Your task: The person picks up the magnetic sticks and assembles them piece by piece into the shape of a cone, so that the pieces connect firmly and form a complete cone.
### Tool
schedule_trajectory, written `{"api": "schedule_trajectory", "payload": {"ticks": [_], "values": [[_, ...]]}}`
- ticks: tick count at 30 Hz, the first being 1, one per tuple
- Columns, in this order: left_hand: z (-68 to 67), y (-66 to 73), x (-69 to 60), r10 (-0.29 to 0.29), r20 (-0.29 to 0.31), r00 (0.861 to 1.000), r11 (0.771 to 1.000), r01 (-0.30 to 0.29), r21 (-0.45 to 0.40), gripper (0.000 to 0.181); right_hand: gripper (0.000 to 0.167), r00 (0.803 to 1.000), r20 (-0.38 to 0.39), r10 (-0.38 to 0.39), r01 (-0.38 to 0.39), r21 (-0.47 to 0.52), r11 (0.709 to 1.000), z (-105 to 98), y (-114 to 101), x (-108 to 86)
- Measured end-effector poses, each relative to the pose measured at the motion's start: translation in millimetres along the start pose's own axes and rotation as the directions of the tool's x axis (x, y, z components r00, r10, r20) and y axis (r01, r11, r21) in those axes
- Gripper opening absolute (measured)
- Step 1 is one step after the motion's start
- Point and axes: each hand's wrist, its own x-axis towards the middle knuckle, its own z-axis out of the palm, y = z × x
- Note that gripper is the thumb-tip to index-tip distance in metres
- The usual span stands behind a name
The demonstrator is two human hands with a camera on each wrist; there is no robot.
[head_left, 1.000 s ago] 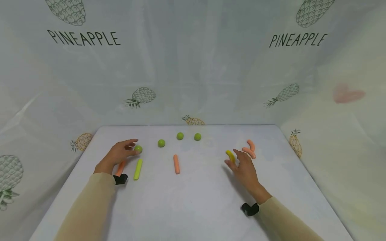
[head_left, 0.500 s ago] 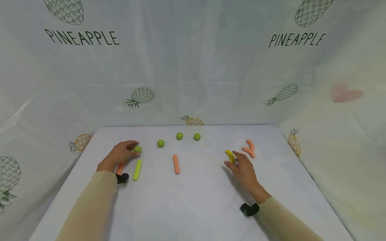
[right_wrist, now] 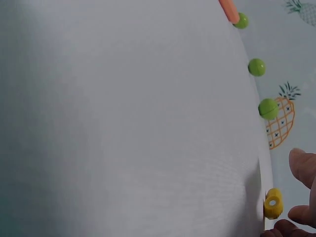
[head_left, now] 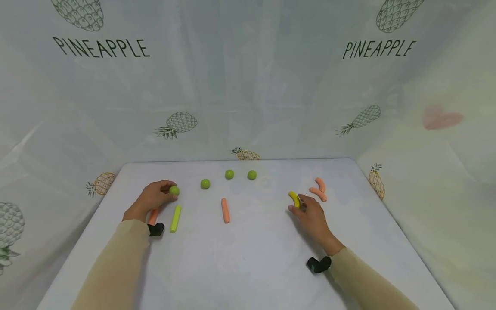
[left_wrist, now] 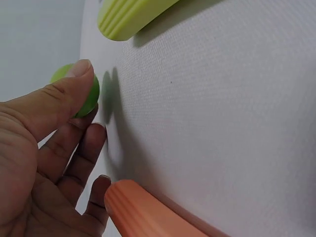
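My left hand pinches a small green ball between thumb and fingertips, at the far left of the table. Below that hand lies an orange ridged stick, partly hidden by the hand in the head view. A lime-green ridged stick lies just to its right. My right hand is beside a curved yellow piece, thumb and forefinger spread on its near side. In the right wrist view, a gap shows between the thumb and this yellow piece, which has a hole in its end.
Three more green balls, including the middle one, sit toward the back edge. An orange stick lies mid-table. Two curved orange pieces touch or nearly touch right of the right hand. A printed curtain hangs behind the white table.
The left thumb and fingers have closed onto the green ball, which has shifted slightly left. My right hand stays by the yellow piece, its fingers a little closer to it. The head view has shifted slightly.
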Motion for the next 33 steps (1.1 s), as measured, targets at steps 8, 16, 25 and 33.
{"api": "schedule_trajectory", "payload": {"ticks": [8,16,25,33], "values": [[2.8,-0.5,-2.7,-0.017,-0.049,0.999,0.997,0.013,-0.07,0.053,0.055,1.0,-0.02,-0.024,0.023,-0.012,1.0,2,3,13.3],[9.2,23.0,-9.0,0.077,-0.084,0.994,0.992,-0.085,-0.096,0.05,0.051,0.999,-0.03,-0.03,0.028,-0.041,0.999,6,3,15.9],[33.1,82.0,-13.0,0.174,-0.08,0.981,0.971,-0.185,-0.15,0.047,0.04,0.997,-0.048,-0.063,0.06,-0.061,0.996,8,7,15.5],[75.4,133.1,-14.4,0.266,-0.038,0.963,0.936,-0.268,-0.227,0.043,0.037,0.998,-0.066,-0.016,0.014,-0.04,0.999,9,12,16.3]]}}
